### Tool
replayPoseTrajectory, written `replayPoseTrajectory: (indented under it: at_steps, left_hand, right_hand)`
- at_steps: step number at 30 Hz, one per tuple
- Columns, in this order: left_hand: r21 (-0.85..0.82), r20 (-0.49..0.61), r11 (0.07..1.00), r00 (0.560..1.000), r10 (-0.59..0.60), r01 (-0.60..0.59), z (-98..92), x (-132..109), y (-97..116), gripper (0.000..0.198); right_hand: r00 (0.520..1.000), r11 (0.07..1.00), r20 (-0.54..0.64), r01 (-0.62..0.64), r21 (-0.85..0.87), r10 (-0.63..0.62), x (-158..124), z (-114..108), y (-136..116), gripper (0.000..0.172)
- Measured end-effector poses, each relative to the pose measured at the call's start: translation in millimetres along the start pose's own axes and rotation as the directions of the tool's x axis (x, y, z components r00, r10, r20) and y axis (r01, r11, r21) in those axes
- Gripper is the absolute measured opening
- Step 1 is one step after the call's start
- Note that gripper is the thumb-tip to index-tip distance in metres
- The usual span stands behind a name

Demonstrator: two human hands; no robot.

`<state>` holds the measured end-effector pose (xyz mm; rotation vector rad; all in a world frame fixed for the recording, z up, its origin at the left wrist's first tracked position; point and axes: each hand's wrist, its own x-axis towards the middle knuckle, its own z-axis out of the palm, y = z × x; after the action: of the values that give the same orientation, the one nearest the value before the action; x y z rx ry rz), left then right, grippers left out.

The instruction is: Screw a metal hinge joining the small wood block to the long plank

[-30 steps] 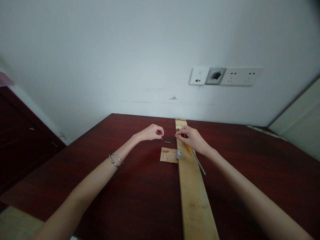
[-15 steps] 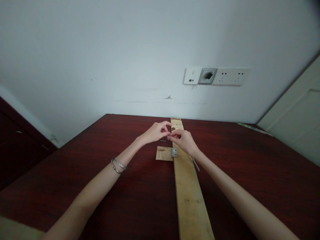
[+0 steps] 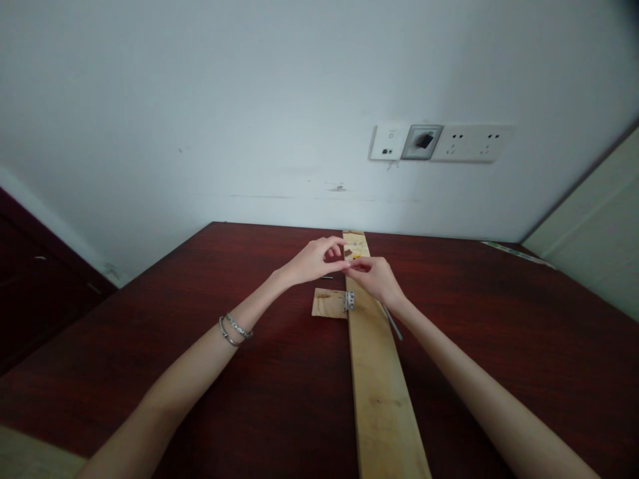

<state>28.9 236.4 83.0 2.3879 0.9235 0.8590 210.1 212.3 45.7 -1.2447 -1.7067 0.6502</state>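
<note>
My left hand (image 3: 317,259) hovers over the far part of a long wooden plank (image 3: 377,372), its index finger raised apart from the thumb. The left thumb tip meets the fingertips of my right hand (image 3: 375,278), which are pinched together. Anything between those right fingertips is too small to make out. Nearer me, a metal hinge (image 3: 349,301) lies across the joint between the plank and a small wooden piece (image 3: 329,303). A thin metal piece (image 3: 327,277) rests on the table below my left hand. Something small and yellow (image 3: 356,256) shows behind the right fingers.
The plank runs across a dark red table (image 3: 249,412) to the white wall. A thin grey rod (image 3: 393,322) lies along the plank's right side. Wall sockets (image 3: 472,143) are mounted above the table. A pale strip (image 3: 519,254) lies at the far right edge.
Both hands have shifted slightly right, with the left thumb now at the right fingertips. The yellow bit has come into sight. The whole view has moved a little.
</note>
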Motion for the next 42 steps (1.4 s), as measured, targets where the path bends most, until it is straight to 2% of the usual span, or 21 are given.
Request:
replayPoseTrajectory:
  at_steps: [3,5,8,11,13,16,19,24,42]
  left_hand:
    - [0.157,0.130,0.987,0.991,0.021,-0.042,-3.6,-7,-8,0.032]
    - [0.241,0.240,0.969,0.971,-0.004,-0.056,-0.6,-15,-15,0.032]
    - [0.321,0.366,0.946,0.927,-0.079,-0.046,10.9,-26,-22,0.054]
    - [0.380,0.447,0.920,0.890,-0.094,-0.093,24.2,-34,-25,0.076]
    - [0.402,0.451,0.908,0.889,-0.081,-0.121,30.7,-36,-26,0.082]
    - [0.413,0.426,0.903,0.901,-0.082,-0.114,35.4,-36,-26,0.078]
    - [0.424,0.428,0.900,0.898,-0.103,-0.099,35.2,-35,-25,0.071]
    - [0.417,0.447,0.903,0.888,-0.106,-0.102,33.2,-34,-24,0.069]
    - [0.377,0.432,0.920,0.898,-0.079,-0.101,31.0,-34,-28,0.065]
  right_hand:
    - [0.999,0.997,-0.013,-0.032,0.072,0.033,4,-6,5,0.017]
    - [0.998,0.989,-0.004,-0.065,0.134,0.067,7,-9,7,0.016]
    - [0.995,0.979,0.044,-0.101,0.176,0.095,9,-11,10,0.014]
    - [0.990,0.992,0.119,-0.089,0.091,0.078,7,-10,12,0.010]
    - [0.983,0.998,0.175,-0.059,-0.007,0.060,5,-10,13,0.011]
    - [0.967,0.993,0.249,-0.013,-0.121,0.043,1,-11,12,0.018]
    - [0.958,0.983,0.288,0.054,-0.175,-0.001,0,-10,12,0.020]
    - [0.948,0.962,0.307,0.155,-0.227,-0.080,1,-8,16,0.018]
    - [0.932,0.966,0.350,0.170,-0.197,-0.093,1,-6,24,0.012]
